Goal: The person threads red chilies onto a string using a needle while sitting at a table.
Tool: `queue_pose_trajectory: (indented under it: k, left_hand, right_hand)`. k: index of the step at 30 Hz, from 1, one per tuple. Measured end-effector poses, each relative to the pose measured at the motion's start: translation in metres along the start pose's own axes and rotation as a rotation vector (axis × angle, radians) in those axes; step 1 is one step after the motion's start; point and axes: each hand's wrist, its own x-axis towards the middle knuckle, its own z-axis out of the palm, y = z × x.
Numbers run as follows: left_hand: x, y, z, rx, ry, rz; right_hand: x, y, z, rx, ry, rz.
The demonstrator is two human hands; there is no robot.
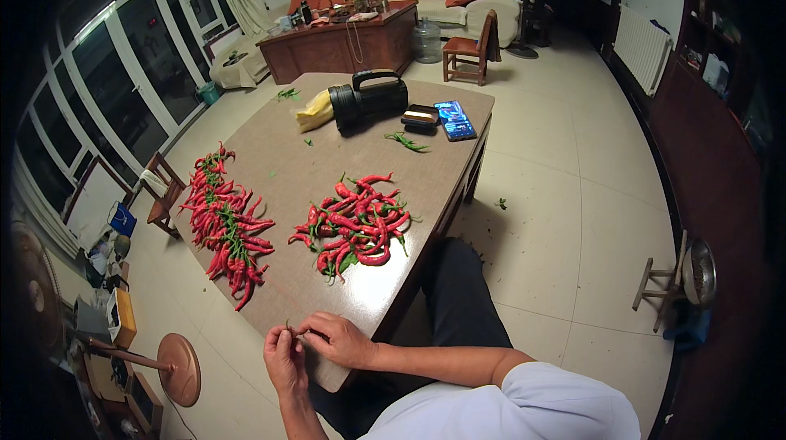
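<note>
My left hand [285, 359] is at the table's near left edge, its thumb and forefinger pinched on a small green stem. My right hand [341, 339] meets it from the right, its fingertips closed around something small and dark that I cannot make out; the fingers hide most of it. Beyond the hands, a loose heap of red chilli peppers [362, 219] lies on the brown table [270, 164]. Left of that heap, a long string of red chilli peppers [221, 213], with green stems bunched along its middle, runs along the table's left edge.
At the table's far end are a black handheld lamp [371, 102], a yellow bag [315, 111], an open small black case [420, 119], a lit phone [455, 120] and green chillies [406, 142]. A fan's round base [179, 369] stands left; a wooden stool [660, 283] stands right.
</note>
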Motion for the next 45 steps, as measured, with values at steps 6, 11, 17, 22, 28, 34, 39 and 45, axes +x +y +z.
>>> queue_pose_trajectory:
  k: [6, 11, 17, 22, 28, 34, 39, 45]
  left_hand:
    - [0.0, 0.004, -0.004, 0.041, 0.013, -0.005]
    - [0.001, 0.005, -0.001, 0.137, 0.017, 0.011]
    - [0.0, 0.009, 0.006, 0.22, 0.04, 0.056]
    - [0.0, 0.011, 0.003, 0.263, 0.026, 0.06]
    - [0.0, 0.006, 0.002, 0.273, 0.005, 0.11]
    - [-0.002, 0.002, 0.001, 0.335, -0.012, 0.199]
    - [-0.007, 0.004, 0.009, 0.394, 0.009, 0.237]
    - [-0.008, 0.005, 0.009, 0.45, 0.013, 0.245]
  right_hand:
    - [0.0, 0.0, 0.0, -0.008, -0.008, -0.019]
    - [0.0, 0.0, -0.001, 0.007, -0.007, -0.012]
    - [-0.001, 0.002, -0.001, 0.022, 0.004, -0.018]
    - [-0.001, 0.002, -0.001, 0.024, -0.007, -0.012]
    - [-0.002, 0.001, -0.001, 0.025, 0.015, -0.01]
    - [-0.003, 0.002, 0.0, 0.028, 0.019, -0.012]
    - [-0.004, 0.002, 0.0, 0.034, 0.019, -0.018]
    - [-0.005, 0.001, 0.0, 0.031, -0.005, -0.003]
